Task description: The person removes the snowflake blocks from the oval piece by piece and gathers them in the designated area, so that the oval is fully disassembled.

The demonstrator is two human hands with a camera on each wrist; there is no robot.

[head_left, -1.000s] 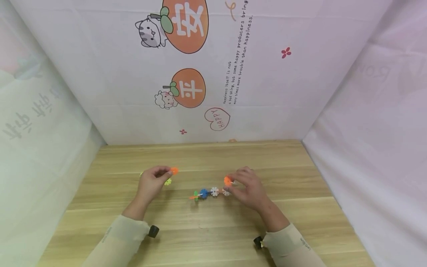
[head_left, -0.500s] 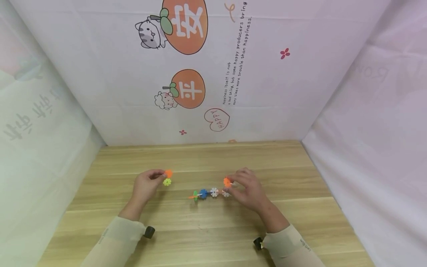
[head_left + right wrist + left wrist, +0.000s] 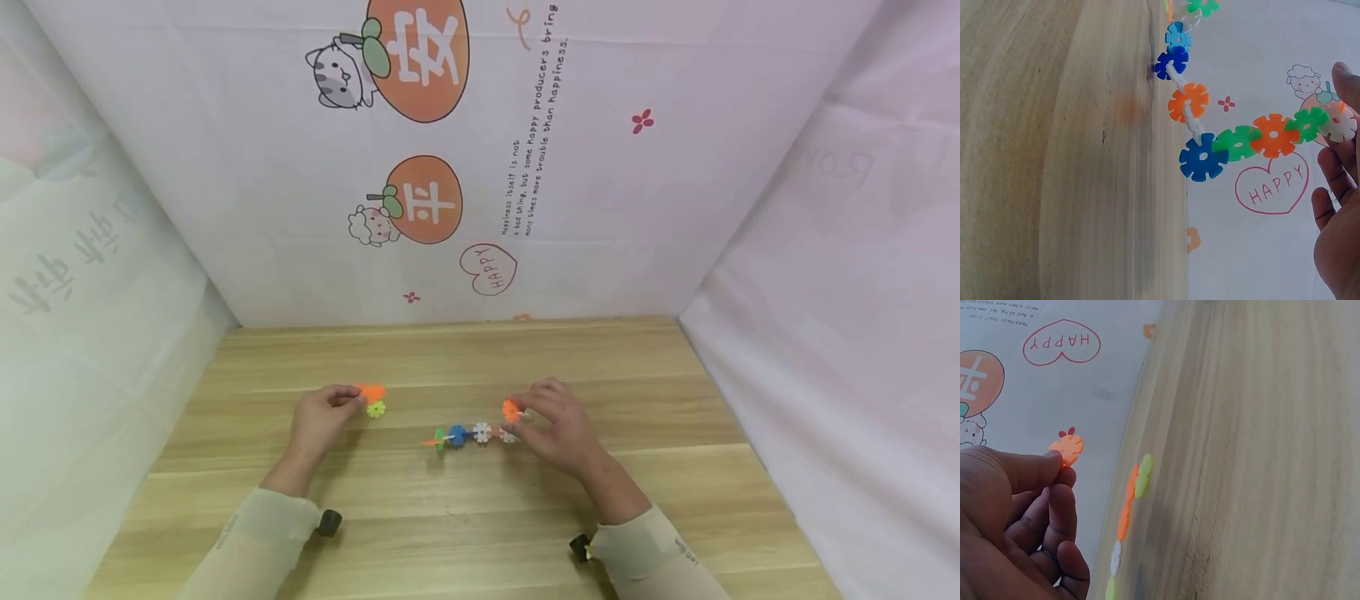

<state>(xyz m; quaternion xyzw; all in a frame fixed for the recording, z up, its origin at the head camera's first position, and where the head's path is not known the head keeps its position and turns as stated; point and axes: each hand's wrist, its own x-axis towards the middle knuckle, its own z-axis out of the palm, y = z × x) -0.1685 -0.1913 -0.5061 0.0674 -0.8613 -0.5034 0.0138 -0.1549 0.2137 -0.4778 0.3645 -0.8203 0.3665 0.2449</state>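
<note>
In the head view my left hand pinches an orange snowflake disc between thumb and forefinger. Close by is a yellow-green disc. The left wrist view has a row of discs in orange, white and yellow-green, seen almost edge-on, apart from the pinched disc. My right hand holds a chain of interlocked snowflake discs by a white disc at its end. Along that chain come green, an orange disc, a blue disc, then more colours. My palm hides part of the row on the left.
Both hands work above a wood-grain table. A printed white cloth rises along the back edge, and cloth walls stand on both sides. The chain's blue disc and its green end lie between the hands.
My left hand has moved left and slightly nearer the person, carrying the orange disc closer to the yellow-green one. The right hand and its chain have hardly shifted.
</note>
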